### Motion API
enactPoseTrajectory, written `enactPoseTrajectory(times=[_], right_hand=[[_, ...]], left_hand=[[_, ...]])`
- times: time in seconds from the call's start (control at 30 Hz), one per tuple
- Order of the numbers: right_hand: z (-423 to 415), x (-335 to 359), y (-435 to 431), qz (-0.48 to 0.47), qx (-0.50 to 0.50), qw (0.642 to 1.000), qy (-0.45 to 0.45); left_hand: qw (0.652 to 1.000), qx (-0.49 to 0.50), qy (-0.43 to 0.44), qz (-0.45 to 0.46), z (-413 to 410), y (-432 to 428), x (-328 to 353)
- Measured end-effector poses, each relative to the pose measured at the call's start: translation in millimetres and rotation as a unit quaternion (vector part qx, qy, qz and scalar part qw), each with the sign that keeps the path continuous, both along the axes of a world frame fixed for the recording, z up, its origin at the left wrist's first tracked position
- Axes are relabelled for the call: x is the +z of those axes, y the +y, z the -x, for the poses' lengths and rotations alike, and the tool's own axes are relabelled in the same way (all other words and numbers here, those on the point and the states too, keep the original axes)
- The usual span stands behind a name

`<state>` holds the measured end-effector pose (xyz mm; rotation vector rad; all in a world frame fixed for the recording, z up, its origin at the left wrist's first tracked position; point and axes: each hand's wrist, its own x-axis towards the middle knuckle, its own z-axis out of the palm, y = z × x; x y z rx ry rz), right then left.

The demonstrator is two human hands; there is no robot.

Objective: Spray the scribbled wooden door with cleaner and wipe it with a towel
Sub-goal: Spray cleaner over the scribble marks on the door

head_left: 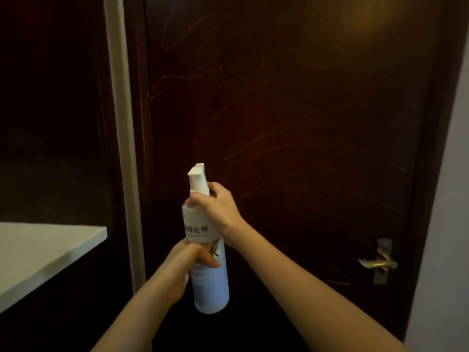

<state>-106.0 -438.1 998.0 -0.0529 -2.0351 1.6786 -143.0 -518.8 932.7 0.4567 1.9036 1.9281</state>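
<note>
The door (291, 110) fills most of what I see, dark brown wood crossed with pale scribbles that curve over its middle and loop near the top. Its frame runs down the left with a light strip (124, 148) beside it, and a pale wall (446, 224) stands at the right edge. At lower left the corner of a white desk (38, 252) juts in, well apart from the door. A metal handle (379, 262) sits low on the door's right side.

I hold the spray bottle (208, 250) upright in front of the lower door, near it but not touching. It is white with a bluish lower half and a label with printed characters (too blurred for me to read fully). My left hand (185, 265) is wrapped around the bottle's middle, thumb across the front. My right hand (215, 207) is closed about the neck just under the white pump head (198, 177), fingers curled behind it. Both forearms reach up from the bottom of the view.
</note>
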Motion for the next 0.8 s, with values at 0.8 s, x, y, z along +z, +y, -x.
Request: enactPoseTrajectory(times=[0.8], right_hand=[[-120.0,-121.1,59.1,0.049,0.012,0.989,-0.142]], left_hand=[[0.991,-0.058,-0.104,0.058,-145.0,31.1,-109.4]])
